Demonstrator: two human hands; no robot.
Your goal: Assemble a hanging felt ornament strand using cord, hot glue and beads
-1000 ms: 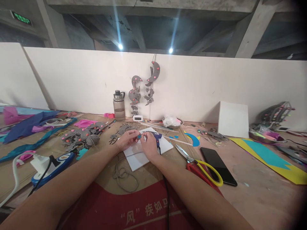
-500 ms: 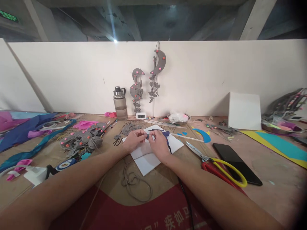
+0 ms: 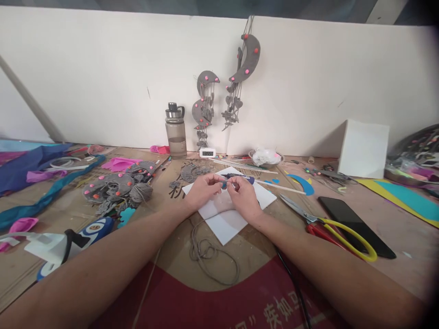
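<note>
My left hand (image 3: 205, 191) and my right hand (image 3: 243, 196) meet fingertip to fingertip above a white square board (image 3: 224, 228). Both pinch a small grey-blue piece (image 3: 224, 185), mostly covered by the fingers; its exact kind cannot be made out. A thin grey cord (image 3: 212, 274) crosses the board below the hands and lies in loose loops on the cardboard. Just behind my right fingers rests a dark blue glue gun (image 3: 249, 179), its tip pointing left and a clear stick reaching out to the right.
To the right lie scissors (image 3: 308, 217) with yellow and red handles and a black phone (image 3: 356, 228). Grey moon ornaments (image 3: 116, 185) and a white plug (image 3: 48, 246) are on the left. A bottle (image 3: 176, 137) and a small clock (image 3: 207, 152) stand behind.
The camera has tilted down and come closer, so everything sits differently in the picture. Both hands keep their fingertips together on the small piece, with slight finger shifts.
</note>
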